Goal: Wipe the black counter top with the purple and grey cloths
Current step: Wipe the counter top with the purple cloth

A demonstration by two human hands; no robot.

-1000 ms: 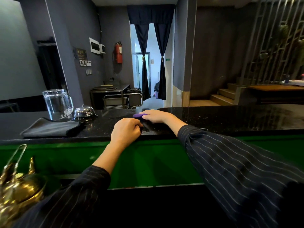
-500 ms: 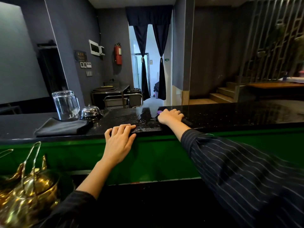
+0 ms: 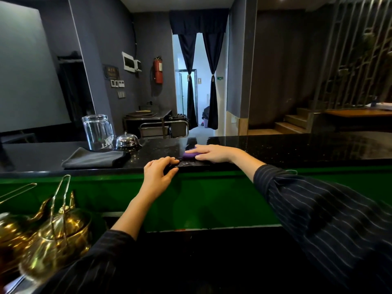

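Note:
The black counter top (image 3: 297, 149) runs across the view above a green front panel. My right hand (image 3: 212, 152) lies flat on the purple cloth (image 3: 189, 155), pressing it onto the counter near the front edge; only the cloth's left end shows. My left hand (image 3: 159, 172) rests on the counter's front edge just left of it, fingers bent on top and thumb against the front. The folded grey cloth (image 3: 93, 159) lies untouched on the counter to the left.
An upturned glass pitcher (image 3: 98, 132) and a chrome call bell (image 3: 126, 141) stand behind the grey cloth. Brass teapots (image 3: 53, 236) with tall handles crowd the lower left, below the counter. The counter stretches on to the right.
My right hand slid the purple cloth right, then back left towards my left hand. My left hand's fingers spread flat on the edge half a second ago and have bent again.

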